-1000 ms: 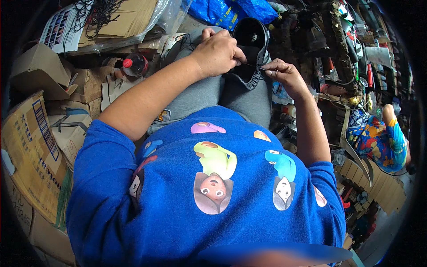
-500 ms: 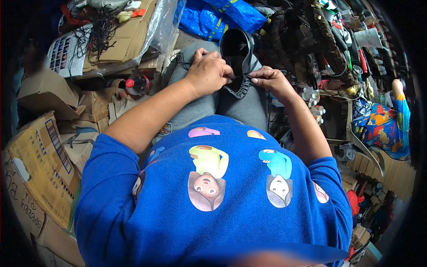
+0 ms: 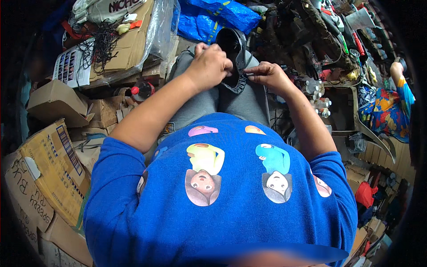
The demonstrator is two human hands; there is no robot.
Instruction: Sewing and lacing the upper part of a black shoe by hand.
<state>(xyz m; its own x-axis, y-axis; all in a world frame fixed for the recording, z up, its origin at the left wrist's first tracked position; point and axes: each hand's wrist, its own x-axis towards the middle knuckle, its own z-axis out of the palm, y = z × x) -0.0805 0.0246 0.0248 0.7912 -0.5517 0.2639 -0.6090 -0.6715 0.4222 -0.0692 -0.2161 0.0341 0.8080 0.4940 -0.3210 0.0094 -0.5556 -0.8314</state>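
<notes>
Black shoe [image 3: 234, 49] in both hands. Blue shirt [image 3: 231, 196] with cartoon pictures in yellow, teal and pink. Grey trousers [image 3: 240, 100]. Blue bag [image 3: 213, 18]. Brown boxes [image 3: 58, 169]. Bottle [image 3: 142, 90] with red cap. Bright flowery cloth [image 3: 387, 111].

A cramped, cluttered repair workshop or stall. Flattened and stacked cardboard boxes [image 3: 53, 173] crowd the left, with tangled black cords [image 3: 102, 44] on cardboard at far left. A blue plastic sack [image 3: 213, 18] lies far ahead, and tools and small bottles [image 3: 318, 100] pile up on the right.
</notes>
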